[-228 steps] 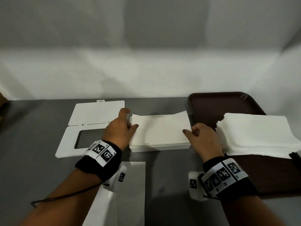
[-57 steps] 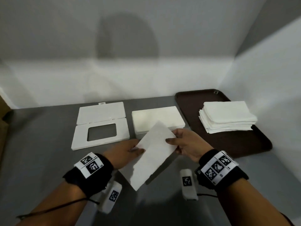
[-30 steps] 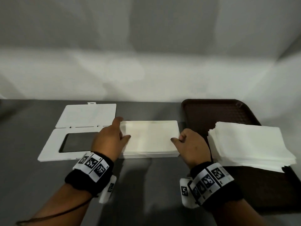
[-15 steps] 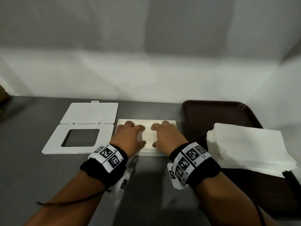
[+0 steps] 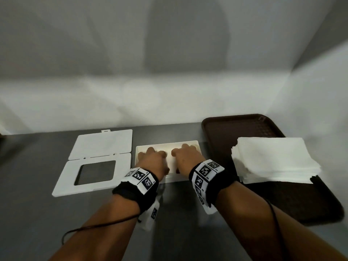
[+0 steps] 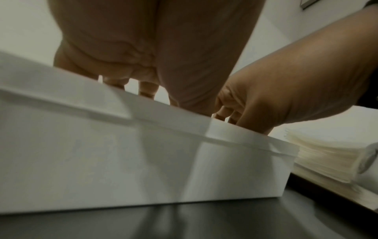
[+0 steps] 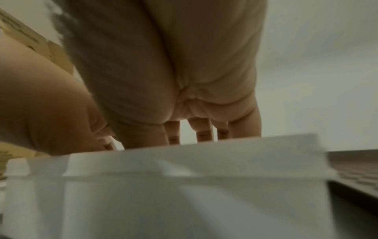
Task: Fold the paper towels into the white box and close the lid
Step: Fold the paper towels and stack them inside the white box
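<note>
The open white box (image 5: 166, 144) stands mid-table. Both my hands reach into it side by side, the left hand (image 5: 153, 160) in the left half and the right hand (image 5: 186, 156) in the right half. Their straight fingers press down on the folded paper towels (image 5: 170, 162) inside. In the left wrist view the left fingers (image 6: 147, 90) dip behind the box wall (image 6: 143, 161). The right wrist view shows the right fingers (image 7: 202, 129) going down behind the same wall (image 7: 184, 186). The fingertips are hidden in the box. The white lid (image 5: 94, 166) lies flat to the left with its flap (image 5: 102, 144) open.
A brown tray (image 5: 243, 125) sits right of the box and holds a stack of unfolded paper towels (image 5: 273, 159). The dark table (image 5: 37, 185) runs to a white wall behind. Wrist bands and a thin black cable trail near my forearms.
A second ago my hands were at the two ends of the box; they have moved onto the towels inside and now press them down. Little has shifted in the last half second.
</note>
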Available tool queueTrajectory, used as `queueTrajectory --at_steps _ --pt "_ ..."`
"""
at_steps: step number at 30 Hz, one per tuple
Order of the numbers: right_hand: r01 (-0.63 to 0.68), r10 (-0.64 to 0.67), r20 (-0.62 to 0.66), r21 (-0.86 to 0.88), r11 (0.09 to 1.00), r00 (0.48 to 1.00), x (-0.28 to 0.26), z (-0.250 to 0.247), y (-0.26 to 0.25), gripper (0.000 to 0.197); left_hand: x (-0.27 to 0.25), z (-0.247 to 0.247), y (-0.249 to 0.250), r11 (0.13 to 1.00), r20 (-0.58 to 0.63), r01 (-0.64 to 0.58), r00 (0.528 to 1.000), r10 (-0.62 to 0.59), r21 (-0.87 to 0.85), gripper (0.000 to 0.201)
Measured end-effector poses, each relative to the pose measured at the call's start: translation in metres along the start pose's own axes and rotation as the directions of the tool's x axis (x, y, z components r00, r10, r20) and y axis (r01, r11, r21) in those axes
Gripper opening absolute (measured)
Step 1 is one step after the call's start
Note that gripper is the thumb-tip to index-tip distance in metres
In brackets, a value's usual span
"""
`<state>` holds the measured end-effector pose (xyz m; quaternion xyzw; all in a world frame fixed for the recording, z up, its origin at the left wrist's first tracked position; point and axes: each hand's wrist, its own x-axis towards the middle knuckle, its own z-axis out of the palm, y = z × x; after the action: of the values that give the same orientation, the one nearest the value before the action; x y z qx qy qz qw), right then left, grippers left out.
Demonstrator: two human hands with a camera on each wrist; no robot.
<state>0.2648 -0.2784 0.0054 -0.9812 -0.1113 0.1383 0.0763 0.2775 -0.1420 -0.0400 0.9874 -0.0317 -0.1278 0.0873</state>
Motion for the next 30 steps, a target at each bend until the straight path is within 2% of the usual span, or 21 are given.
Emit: queueTrajectory --at_steps 4,11,15,18,22,25,27,30 --pt "-0.009 0.011 -0.026 0.084 0.996 1.0 -0.009 0.002 0.001 0.037 0.001 -0.001 0.0 0.999 0.005 -0.019 1.0 0.019 0.038 0.052" --pt "0.059 0.023 -0.234 0.338 0.939 0.972 -0.048 -0.008 0.024 0.05 -0.005 -0.01 0.012 0.999 0.027 0.015 1.0 -0.016 0.052 0.039" --pt "0.067 0.082 -0.333 0.414 0.908 0.939 -0.079 -0.041 0.059 0.045 -0.007 -0.028 0.019 0.974 0.043 -0.037 0.999 0.028 0.222 0.037" --pt "0.027 0.125 -0.365 0.384 0.923 0.922 -0.103 -0.07 0.107 0.034 -0.01 -0.051 0.041 0.964 -0.065 -0.078 0.993 0.098 0.256 0.035" --pt "-0.143 0.255 -0.325 0.329 0.933 0.911 -0.12 -0.095 0.18 0.025 -0.017 -0.074 0.103 0.974 -0.212 -0.204 0.952 0.221 0.099 0.032" --pt "-0.331 0.373 -0.223 0.202 0.922 0.901 -0.12 -0.102 0.223 0.029 -0.008 -0.076 0.156 0.923 -0.213 -0.381 0.907 0.363 -0.046 0.028" --pt "-0.358 0.381 -0.209 0.141 0.923 0.9 -0.114 -0.103 0.24 0.031 0.002 -0.07 0.189 0.882 -0.188 -0.458 0.881 0.434 -0.109 0.026" --pt "-0.333 0.344 -0.166 0.088 0.939 0.924 -0.101 -0.098 0.255 0.035 0.014 -0.055 0.225 0.869 -0.145 -0.487 0.87 0.472 -0.094 0.033"
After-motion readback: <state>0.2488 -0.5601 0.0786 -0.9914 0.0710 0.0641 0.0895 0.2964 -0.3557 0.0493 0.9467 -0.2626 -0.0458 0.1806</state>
